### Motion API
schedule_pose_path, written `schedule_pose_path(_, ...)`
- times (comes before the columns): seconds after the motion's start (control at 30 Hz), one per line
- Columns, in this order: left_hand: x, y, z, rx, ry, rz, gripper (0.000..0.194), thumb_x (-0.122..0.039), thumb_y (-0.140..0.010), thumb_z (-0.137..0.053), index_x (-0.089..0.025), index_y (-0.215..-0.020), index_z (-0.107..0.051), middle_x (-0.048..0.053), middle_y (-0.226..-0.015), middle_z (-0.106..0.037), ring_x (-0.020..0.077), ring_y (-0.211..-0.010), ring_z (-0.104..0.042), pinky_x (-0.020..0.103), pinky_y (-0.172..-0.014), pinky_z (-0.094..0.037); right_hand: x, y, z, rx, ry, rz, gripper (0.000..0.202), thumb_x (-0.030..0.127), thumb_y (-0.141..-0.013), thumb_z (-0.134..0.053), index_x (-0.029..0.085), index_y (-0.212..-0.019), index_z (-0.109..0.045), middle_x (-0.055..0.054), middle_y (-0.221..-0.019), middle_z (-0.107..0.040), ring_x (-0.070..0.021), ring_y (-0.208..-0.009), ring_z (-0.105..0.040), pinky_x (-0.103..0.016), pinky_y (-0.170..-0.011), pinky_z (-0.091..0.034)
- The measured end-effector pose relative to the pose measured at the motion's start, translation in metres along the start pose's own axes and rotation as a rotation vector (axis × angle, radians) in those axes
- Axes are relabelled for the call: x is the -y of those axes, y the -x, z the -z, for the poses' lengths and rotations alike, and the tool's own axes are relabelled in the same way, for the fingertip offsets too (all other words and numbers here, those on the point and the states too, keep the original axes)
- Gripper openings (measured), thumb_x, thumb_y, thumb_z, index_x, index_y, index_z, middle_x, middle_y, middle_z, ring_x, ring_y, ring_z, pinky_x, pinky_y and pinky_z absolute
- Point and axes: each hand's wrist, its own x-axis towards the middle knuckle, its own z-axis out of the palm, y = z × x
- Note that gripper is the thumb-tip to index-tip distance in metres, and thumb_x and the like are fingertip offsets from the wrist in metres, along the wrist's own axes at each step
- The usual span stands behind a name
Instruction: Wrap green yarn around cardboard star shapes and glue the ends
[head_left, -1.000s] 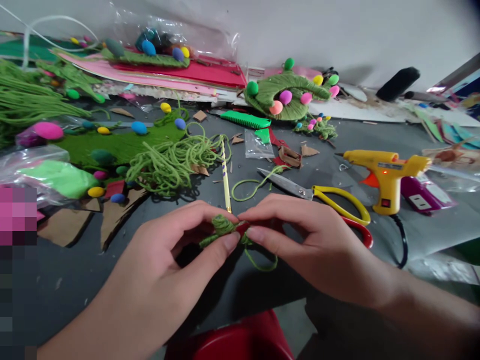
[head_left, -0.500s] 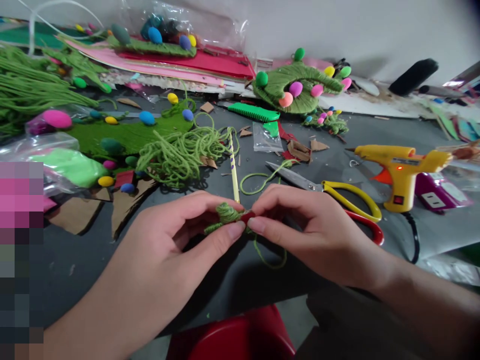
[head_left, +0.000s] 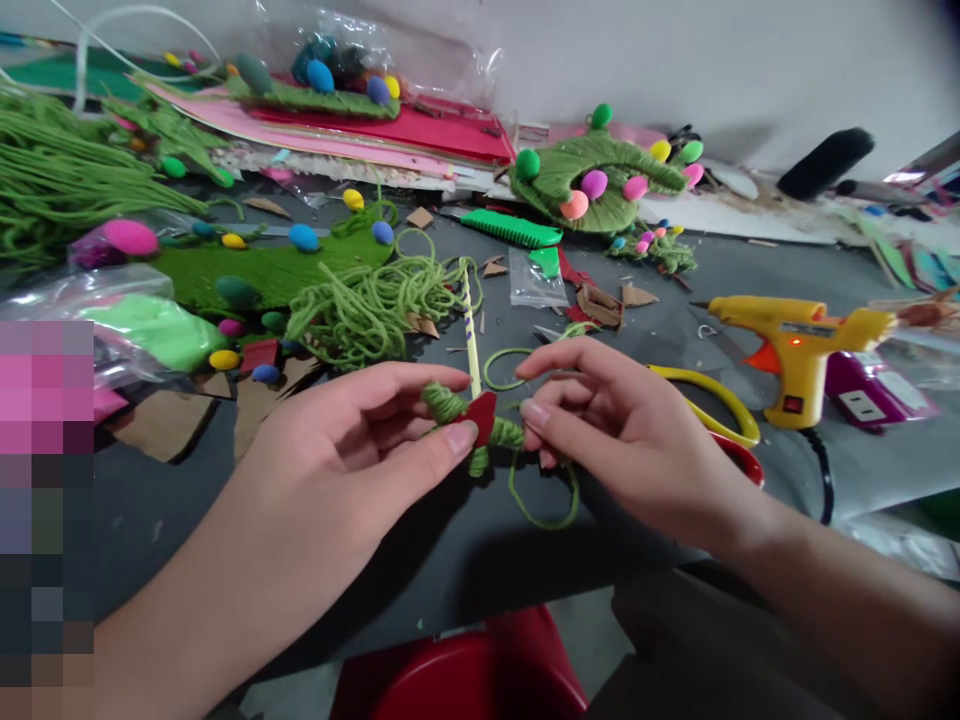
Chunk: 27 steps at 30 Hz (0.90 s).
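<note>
A small red piece, partly wrapped in green yarn, is pinched between the thumb and fingers of my left hand. Yarn-wrapped arms stick out from it to the upper left, right and below. My right hand is at the right end of the piece, thumb and forefinger curled close to the wrapped arm; whether they pinch yarn is hard to make out. A loop of loose yarn hangs below. Behind the piece stands a pale patterned stick, its lower end at the red part.
A yellow glue gun lies at the right beside a purple power block. Scissors are partly behind my right hand. Tangled green yarn, cardboard scraps and a green cutter lie beyond; a red stool is below.
My right hand has moved off the red part towards the right and its fingers have loosened. The piece has turned, showing more of its red face and wrapped arms.
</note>
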Motion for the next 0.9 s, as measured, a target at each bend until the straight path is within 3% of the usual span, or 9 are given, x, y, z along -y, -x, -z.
schedule_pose_path(0.17, 0.004, 0.000, 0.003, -0.017, 0.061, 0.057, 0.034, -0.045, -0.077, -0.083, -0.030, -0.108, -0.077, -0.001, -0.076, -0.075, 0.0173, -0.067, -0.072, 0.020, -0.053, -0.056, 0.002, 0.002, 0.001, 0.042, 0.046, 0.008, 0.010, 0.023, -0.091, -0.068, 0.024, -0.094, -0.076, 0.000, -0.086, -0.076, -0.0144, -0.076, -0.073, -0.023, -0.065, -0.058)
schedule_pose_path(0.3, 0.008, 0.000, 0.004, -0.005, 0.113, 0.090, 0.037, -0.048, -0.078, -0.082, -0.032, -0.110, -0.076, -0.001, -0.085, -0.078, 0.0177, -0.072, -0.074, 0.019, -0.056, -0.057, 0.004, 0.002, -0.001, 0.025, 0.040, 0.010, 0.009, 0.029, -0.086, -0.075, 0.024, -0.094, -0.079, 0.000, -0.087, -0.077, -0.0158, -0.076, -0.073, -0.024, -0.064, -0.059)
schedule_pose_path(0.43, 0.005, -0.001, 0.002, 0.015, 0.103, 0.078, 0.033, -0.046, -0.078, -0.082, -0.030, -0.107, -0.077, -0.001, -0.076, -0.076, 0.0158, -0.066, -0.070, 0.018, -0.051, -0.053, 0.004, 0.002, -0.004, -0.020, 0.054, 0.036, 0.009, 0.031, -0.085, -0.078, 0.023, -0.089, -0.079, 0.000, -0.084, -0.076, -0.0150, -0.074, -0.072, -0.024, -0.065, -0.059)
schedule_pose_path(0.63, -0.005, -0.001, 0.003, 0.075, 0.084, 0.100, 0.021, -0.040, -0.080, -0.081, -0.027, -0.096, -0.078, -0.003, -0.073, -0.073, 0.0092, -0.063, -0.064, 0.012, -0.054, -0.050, 0.001, 0.000, -0.004, 0.029, 0.157, 0.139, 0.011, 0.026, -0.093, -0.070, 0.023, -0.096, -0.080, 0.000, -0.090, -0.076, -0.0139, -0.080, -0.069, -0.025, -0.071, -0.055)
schedule_pose_path(0.9, -0.005, 0.003, 0.005, 0.094, 0.100, 0.144, 0.018, -0.040, -0.080, -0.082, -0.029, -0.094, -0.078, -0.004, -0.072, -0.072, 0.0075, -0.063, -0.064, 0.009, -0.054, -0.048, -0.001, 0.000, -0.006, 0.046, 0.214, 0.301, 0.017, 0.018, -0.094, -0.068, 0.025, -0.103, -0.081, 0.000, -0.093, -0.076, -0.0110, -0.084, -0.069, -0.022, -0.078, -0.053)
